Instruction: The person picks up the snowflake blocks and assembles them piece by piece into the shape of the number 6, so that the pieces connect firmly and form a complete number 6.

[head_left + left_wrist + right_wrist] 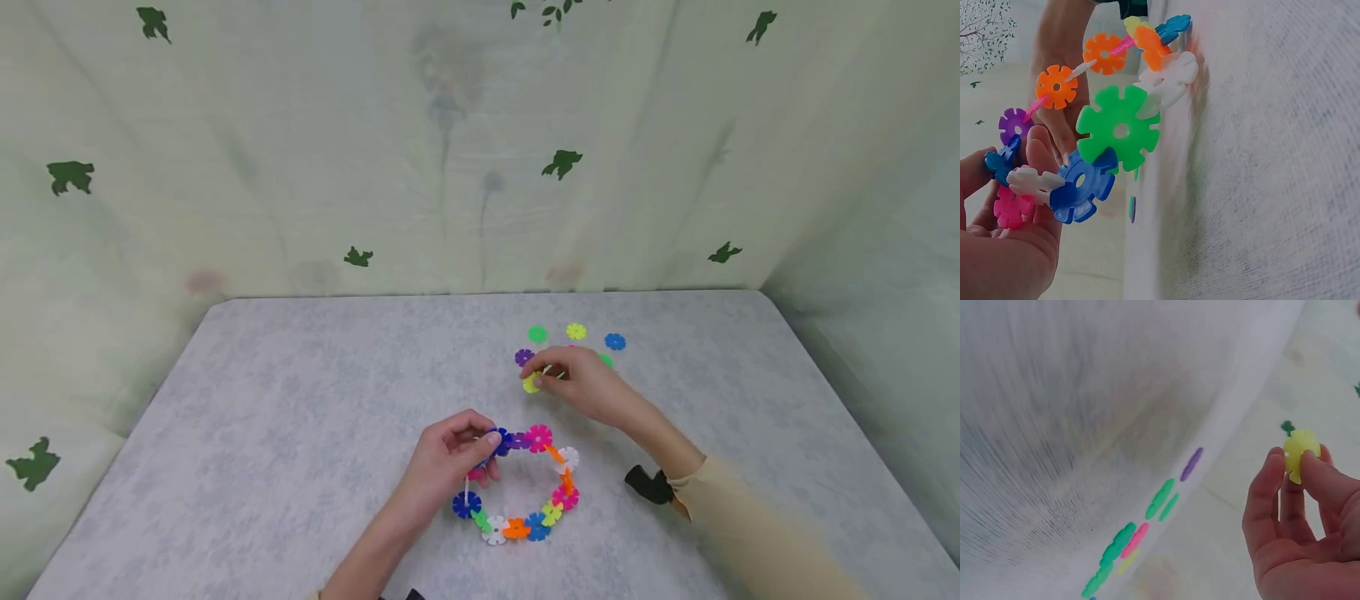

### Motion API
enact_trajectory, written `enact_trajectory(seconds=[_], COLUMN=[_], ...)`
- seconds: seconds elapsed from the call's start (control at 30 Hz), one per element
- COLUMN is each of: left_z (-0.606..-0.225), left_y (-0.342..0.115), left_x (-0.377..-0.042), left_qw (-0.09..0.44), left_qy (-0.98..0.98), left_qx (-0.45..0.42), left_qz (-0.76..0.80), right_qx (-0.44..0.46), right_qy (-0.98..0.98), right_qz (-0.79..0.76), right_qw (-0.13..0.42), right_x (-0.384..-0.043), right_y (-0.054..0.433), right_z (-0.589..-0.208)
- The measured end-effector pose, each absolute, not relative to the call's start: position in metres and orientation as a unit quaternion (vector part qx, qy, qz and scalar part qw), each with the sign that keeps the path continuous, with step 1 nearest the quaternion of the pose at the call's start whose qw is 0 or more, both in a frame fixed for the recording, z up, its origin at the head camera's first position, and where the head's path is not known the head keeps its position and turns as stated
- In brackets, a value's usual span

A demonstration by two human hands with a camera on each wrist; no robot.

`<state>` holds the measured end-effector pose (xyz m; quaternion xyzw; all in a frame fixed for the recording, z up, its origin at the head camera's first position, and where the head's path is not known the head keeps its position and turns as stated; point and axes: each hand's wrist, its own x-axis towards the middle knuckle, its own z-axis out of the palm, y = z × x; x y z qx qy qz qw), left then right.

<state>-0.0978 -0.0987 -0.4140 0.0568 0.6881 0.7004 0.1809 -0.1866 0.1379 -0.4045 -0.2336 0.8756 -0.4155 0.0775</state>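
A ring of interlocked plastic snowflake discs in many colours stands above and on the table, its green disc [1121, 128] large in the left wrist view. My left hand [453, 454] grips the ring at its upper left, fingers curled about a dark blue disc [501, 442] and its neighbours. Between thumb and fingers, my right hand [581, 383] pinches a yellow disc [1300, 453], held apart from the ring. That hand is beyond the ring, near the loose discs, and hides some of them in the head view.
Several loose discs lie flat on the grey table [300, 417] toward the back, among them a purple disc [524, 357], a green disc [537, 334] and a blue disc [615, 342]. A pale curtain [300, 150] with green leaf shapes rises behind the table.
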Motion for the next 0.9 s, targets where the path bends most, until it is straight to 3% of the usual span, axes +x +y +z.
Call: enact_trajectory(seconds=[0.4, 0.9], left_z=[-0.412, -0.414], left_y=[-0.094, -0.09], left_x=[-0.095, -0.092], left_qw=[0.188, 0.193], left_qy=[0.693, 0.67], left_qx=[0.036, 0.035], left_qz=[0.695, 0.716], right_qx=[-0.118, -0.187], right_qy=[0.805, 0.793], right_qz=[-0.58, -0.58], right_qw=[0.032, 0.024], right_x=[-0.116, -0.1], right_y=[0.138, 0.129], right_z=[-0.395, -0.397])
